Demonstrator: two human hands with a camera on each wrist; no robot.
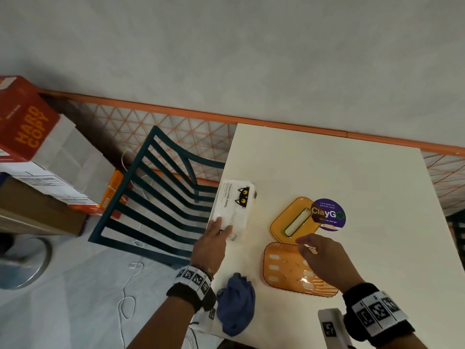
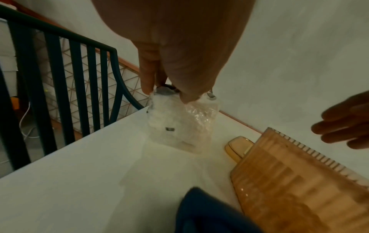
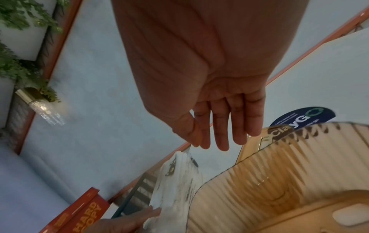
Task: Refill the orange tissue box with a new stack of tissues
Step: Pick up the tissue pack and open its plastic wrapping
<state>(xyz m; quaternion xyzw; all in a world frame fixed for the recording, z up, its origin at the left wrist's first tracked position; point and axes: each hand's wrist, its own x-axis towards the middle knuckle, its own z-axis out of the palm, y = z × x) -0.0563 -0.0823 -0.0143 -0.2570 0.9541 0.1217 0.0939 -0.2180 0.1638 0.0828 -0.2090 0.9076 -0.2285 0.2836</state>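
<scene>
A white wrapped tissue pack (image 1: pixel 235 205) with a black cat print lies at the table's left edge. My left hand (image 1: pixel 223 226) grips its near end; in the left wrist view the fingers (image 2: pixel 146 82) pinch the crinkled clear wrapper of the tissue pack (image 2: pixel 179 123). The orange tissue box is in two parts: its slotted lid (image 1: pixel 283 224) and, nearer me, the ribbed base (image 1: pixel 279 270), open side up. My right hand (image 1: pixel 305 246) hovers over the base's far end, fingers straight and empty, as the right wrist view shows (image 3: pixel 215 141).
A round purple ClayGo sticker (image 1: pixel 329 212) lies beside the lid. A crumpled blue cloth (image 1: pixel 236 303) sits on the white table (image 1: pixel 364 185) near my left wrist. A dark slatted chair (image 1: pixel 156 202) stands left of the table, with paper boxes (image 1: pixel 27 124) beyond.
</scene>
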